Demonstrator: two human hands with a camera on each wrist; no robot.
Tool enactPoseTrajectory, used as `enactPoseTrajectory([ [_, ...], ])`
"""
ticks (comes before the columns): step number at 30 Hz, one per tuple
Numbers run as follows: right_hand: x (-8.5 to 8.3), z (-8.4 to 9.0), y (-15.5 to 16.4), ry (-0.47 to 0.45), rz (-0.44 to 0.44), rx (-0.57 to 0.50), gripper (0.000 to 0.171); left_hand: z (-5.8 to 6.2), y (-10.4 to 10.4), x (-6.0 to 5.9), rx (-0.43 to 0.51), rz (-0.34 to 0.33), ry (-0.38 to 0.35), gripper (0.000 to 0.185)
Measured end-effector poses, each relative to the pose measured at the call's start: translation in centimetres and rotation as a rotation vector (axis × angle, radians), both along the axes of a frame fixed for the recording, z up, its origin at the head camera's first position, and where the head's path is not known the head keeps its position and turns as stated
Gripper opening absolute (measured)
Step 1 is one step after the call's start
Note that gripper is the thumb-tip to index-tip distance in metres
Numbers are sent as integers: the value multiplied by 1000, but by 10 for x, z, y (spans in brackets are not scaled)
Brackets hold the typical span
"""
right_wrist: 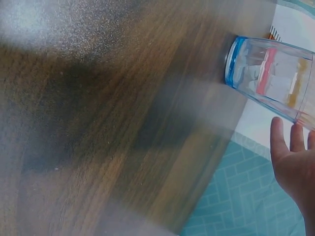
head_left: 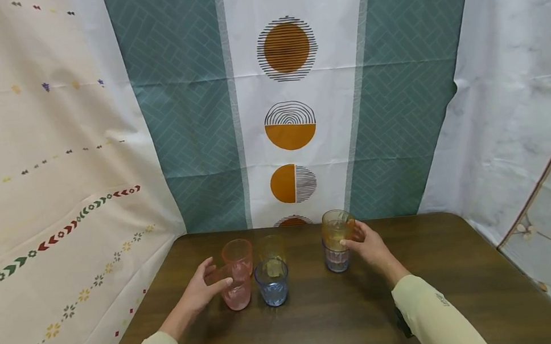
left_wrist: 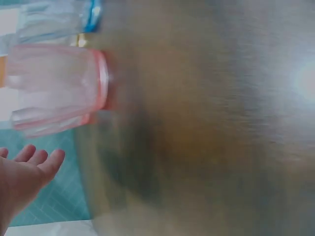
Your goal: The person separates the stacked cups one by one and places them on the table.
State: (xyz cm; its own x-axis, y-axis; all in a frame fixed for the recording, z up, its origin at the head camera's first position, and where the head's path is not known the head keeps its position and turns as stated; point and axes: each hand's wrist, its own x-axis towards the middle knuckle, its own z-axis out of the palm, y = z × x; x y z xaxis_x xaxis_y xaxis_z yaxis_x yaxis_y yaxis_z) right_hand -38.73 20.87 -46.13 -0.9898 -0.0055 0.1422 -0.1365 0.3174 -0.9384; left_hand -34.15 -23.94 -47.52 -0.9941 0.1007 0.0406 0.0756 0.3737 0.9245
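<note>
My left hand (head_left: 202,287) is beside a clear pink cup (head_left: 237,294), its thumb in front of the cup in the head view. The left wrist view shows a gap between its fingers and the pink cup (left_wrist: 59,78). At the right stands a nested stack with a blue cup (head_left: 337,262) at the bottom and a yellow cup (head_left: 334,223) on top. Through the blue wall in the right wrist view, a pink band (right_wrist: 266,71) shows between them. My right hand (head_left: 373,249) is at the yellow cup's right side, fingers fairly straight; firm contact is unclear.
A red-orange cup (head_left: 237,250) stands behind the pink one. Next to it are a yellow cup (head_left: 273,244) and, in front, a blue cup (head_left: 273,290). All stand on a dark wooden table (head_left: 301,335). Patterned cloths (head_left: 186,120) hang behind and at both sides.
</note>
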Motion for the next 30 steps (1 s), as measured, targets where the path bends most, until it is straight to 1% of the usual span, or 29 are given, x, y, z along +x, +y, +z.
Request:
enactPoseTrajectory([
  [7,-3,-2,-2,-1,8,0,76,32,7,-10,-3,-10,50,92],
  [9,-3,-3,-2,4,15,4,76,40,12,-13,-5,-16,65,92],
  [13,-2,-4,-1,2,0,21,76,54,26,-17,-11,-42,95,90],
  [18,-1,-4,0,-19,6,73,82,66,45,-24,3,-68,109,88],
  [22,-2,-3,-1,-28,13,65,84,75,62,-30,-6,-81,124,86],
  [26,-3,-5,-4,-15,12,76,84,83,85,-37,-9,-107,149,85],
  [30,-5,-7,-5,4,-3,79,82,90,111,-43,37,-129,139,83],
])
